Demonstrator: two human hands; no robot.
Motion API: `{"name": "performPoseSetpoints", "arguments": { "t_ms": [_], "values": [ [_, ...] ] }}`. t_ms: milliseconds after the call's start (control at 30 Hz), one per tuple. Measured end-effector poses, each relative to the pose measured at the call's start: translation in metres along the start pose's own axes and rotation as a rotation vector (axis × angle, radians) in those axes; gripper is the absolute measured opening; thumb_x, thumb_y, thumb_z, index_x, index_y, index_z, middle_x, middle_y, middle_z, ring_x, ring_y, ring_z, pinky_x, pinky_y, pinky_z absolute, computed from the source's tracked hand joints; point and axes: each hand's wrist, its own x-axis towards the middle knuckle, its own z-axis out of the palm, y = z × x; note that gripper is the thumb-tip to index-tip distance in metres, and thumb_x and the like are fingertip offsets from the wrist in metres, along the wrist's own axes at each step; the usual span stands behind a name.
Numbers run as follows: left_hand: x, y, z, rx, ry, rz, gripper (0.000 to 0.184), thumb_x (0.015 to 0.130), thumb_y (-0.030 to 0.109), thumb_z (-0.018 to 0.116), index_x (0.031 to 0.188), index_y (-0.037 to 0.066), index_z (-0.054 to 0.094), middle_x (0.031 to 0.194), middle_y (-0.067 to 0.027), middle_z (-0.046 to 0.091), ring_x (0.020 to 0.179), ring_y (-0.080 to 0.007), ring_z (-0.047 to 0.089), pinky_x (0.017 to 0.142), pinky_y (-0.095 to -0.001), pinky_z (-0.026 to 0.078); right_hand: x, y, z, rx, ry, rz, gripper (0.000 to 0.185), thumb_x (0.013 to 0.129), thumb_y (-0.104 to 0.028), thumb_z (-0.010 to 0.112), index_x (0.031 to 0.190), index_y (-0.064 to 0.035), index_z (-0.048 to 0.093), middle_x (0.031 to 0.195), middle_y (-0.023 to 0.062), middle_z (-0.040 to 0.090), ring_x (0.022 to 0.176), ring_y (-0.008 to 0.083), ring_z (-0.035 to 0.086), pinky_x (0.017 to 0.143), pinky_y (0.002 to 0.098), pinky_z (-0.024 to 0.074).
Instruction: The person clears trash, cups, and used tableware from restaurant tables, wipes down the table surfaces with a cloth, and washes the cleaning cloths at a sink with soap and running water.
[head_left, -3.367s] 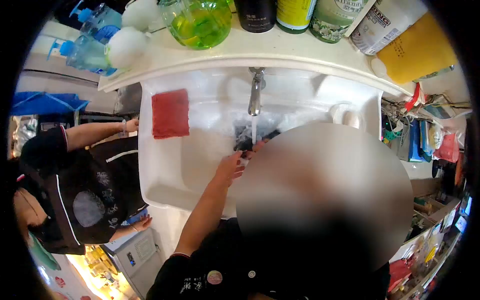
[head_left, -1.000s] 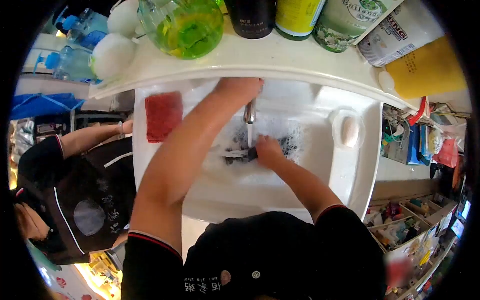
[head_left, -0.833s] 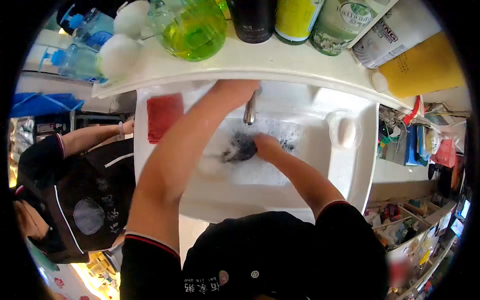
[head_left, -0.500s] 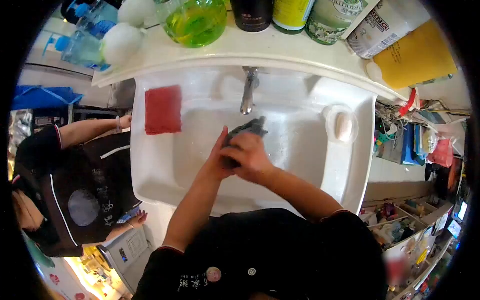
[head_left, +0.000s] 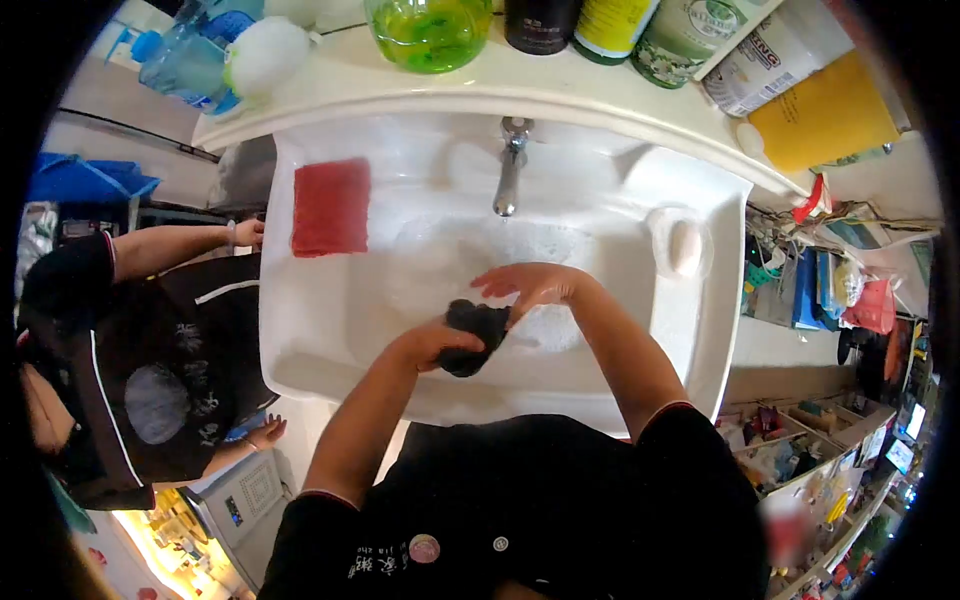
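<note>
A bunched dark grey cloth (head_left: pixel 476 340) is gripped in my left hand (head_left: pixel 432 345), above the basin of the white sink (head_left: pixel 310 345). My right hand (head_left: pixel 535 287) is just to the right of the cloth, its fingers stretched out to the left and its thumb near or touching the cloth's edge. Suds lie in the water below my hands. Behind them, the chrome tap (head_left: pixel 511 170) points toward me. Folded flat, a red cloth (head_left: pixel 331 208) rests on the sink's left rim.
A soap bar (head_left: pixel 686 249) sits in a clear dish on the right ledge. Along the back shelf (head_left: pixel 400 112) stand several bottles, including a green liquid bottle (head_left: pixel 428 35). At the left is another person in a dark apron (head_left: pixel 200 350), one hand near the sink.
My right hand has come off the cloth and opened out. The cloth, earlier worked between both hands, is now a compact bundle in my left hand, slightly lower in view. The view has shifted slightly.
</note>
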Motion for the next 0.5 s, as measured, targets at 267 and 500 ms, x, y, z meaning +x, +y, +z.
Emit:
{"name": "performPoseSetpoints", "arguments": {
  "t_ms": [267,500],
  "values": [
    [-0.012,-0.032,-0.043,-0.517,0.248,0.116,0.041,0.067,0.008,0.063,0.105,-0.003,0.050,0.090,-0.0131,0.059,0.082,-0.0246,0.059,0.076,-0.0344,0.050,0.084,0.095,0.007,-0.999,0.864,0.455,0.045,0.070,-0.023,0.066,0.108,-0.0031,0.053,0.113,0.0156,0.048,0.107,0.0300,0.044,0.086,0.0391,0.0443],
    [-0.018,-0.028,-0.038,-0.667,0.136,0.257,0.045,0.072,0.007,0.057,0.115,0.002,0.046,0.102,-0.0135,0.057,0.089,-0.0231,0.056,0.081,-0.0362,0.047,0.067,0.027,0.009,-0.843,0.759,0.538,0.049,0.063,-0.023,0.065,0.102,0.0019,0.050,0.105,0.0201,0.048,0.098,0.0344,0.050,0.081,0.0391,0.0472]
  ]
}}
